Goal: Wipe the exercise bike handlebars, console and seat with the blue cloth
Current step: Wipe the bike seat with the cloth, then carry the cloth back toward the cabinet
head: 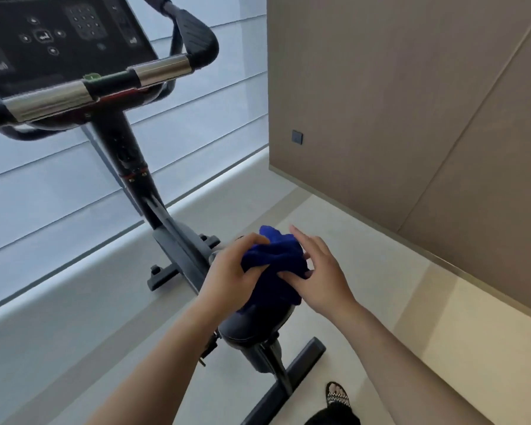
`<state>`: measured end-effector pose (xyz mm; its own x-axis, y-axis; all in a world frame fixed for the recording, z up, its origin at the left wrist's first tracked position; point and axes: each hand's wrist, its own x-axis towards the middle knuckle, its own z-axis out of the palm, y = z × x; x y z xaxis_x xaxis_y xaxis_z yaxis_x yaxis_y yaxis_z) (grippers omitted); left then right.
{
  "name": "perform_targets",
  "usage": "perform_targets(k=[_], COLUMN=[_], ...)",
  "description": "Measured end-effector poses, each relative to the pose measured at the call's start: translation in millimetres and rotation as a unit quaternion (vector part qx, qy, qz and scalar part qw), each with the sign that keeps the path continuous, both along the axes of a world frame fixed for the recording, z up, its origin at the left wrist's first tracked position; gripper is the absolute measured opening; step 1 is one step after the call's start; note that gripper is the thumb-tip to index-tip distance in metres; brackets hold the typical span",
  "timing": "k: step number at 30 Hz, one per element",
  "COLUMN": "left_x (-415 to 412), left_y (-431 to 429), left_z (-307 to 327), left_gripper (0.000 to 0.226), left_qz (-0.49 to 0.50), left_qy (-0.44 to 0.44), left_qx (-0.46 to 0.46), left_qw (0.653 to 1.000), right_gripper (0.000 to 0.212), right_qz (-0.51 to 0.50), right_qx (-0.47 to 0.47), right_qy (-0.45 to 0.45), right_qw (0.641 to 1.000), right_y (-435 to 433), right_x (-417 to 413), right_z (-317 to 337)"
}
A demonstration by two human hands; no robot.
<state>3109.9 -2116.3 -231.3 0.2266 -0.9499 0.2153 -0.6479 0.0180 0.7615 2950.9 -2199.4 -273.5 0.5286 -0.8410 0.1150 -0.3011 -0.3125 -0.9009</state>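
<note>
Pale floor (365,240) fills the room, with tan wall panels (411,87) on the right and a window with grey blinds (196,124) on the far side. Nearest, at the bottom edge, a foot in a woven black-and-white sandal (337,394) stands just beside the bike's rear base bar (292,378). Above that bar sits the black seat (252,326), and the blue cloth (276,262) lies bunched over its front part, hiding most of the top. The left hand (227,274) grips the cloth from the left, fingers curled over the upper fold and thumb tucked under it. The right hand (316,271) holds the cloth from the right: its thumb lies across the near fold and the shorter fingers curl at the far side, while the forefinger sticks out straight. Beyond the hands, the front base foot (163,276) rests on the floor and the dark post (129,154) rises at a slant. At its top are the handlebars (163,69), black with shiny metal sections, and behind them the dark console (59,35) with its buttons. A small dark square plate (297,137) sits on the wall.
</note>
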Motion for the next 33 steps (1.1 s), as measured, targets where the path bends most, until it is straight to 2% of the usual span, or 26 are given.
perform_targets(k=[7,11,14,17,21,23,27,28,33], left_x=[-45.1,-77.4,-103.2,-131.2,-178.1,-198.5,-230.8,-238.6,-257.9], left_y=[-7.1,-18.1,-29.1,-39.6,-52.9,-59.7,-71.0,-72.0,-58.9], left_z=[14.6,15.0,8.6,0.3,-10.4,-15.7,-26.2,-29.8,-36.4], left_gripper=[0.051,0.042,0.030,0.028,0.030,0.037,0.072,0.074,0.034], left_qz=[-0.152,-0.189,-0.171,-0.146,-0.112,-0.095,-0.102,-0.095,-0.003], left_qy=[0.017,0.010,-0.017,-0.025,-0.027,-0.037,-0.080,-0.091,-0.100], left_qx=[-0.004,-0.007,0.009,0.021,0.050,0.071,0.177,0.191,0.153], left_qw=[0.988,0.982,0.985,0.989,0.992,0.992,0.976,0.973,0.983], right_gripper=[0.037,0.023,0.026,0.036,0.021,0.018,0.034,0.036,0.033], right_qz=[-0.148,-0.177,-0.188,-0.180,-0.163,-0.161,-0.123,-0.108,-0.027], right_qx=[-0.040,0.017,0.055,0.057,0.051,0.049,0.023,0.019,0.038], right_qy=[-0.011,-0.041,-0.052,-0.052,-0.020,-0.017,0.009,0.011,-0.009], right_qw=[0.988,0.983,0.979,0.981,0.985,0.986,0.992,0.994,0.999], right_y=[29.4,34.5,28.8,18.1,-2.8,-14.0,-36.6,-41.8,-53.3], right_x=[-60.2,-92.7,-117.6,-145.2,-193.1,-217.5,-255.2,-260.7,-266.1], right_z=[3.2,0.6,-6.6,-10.0,-15.5,-16.6,-20.0,-21.0,-21.2])
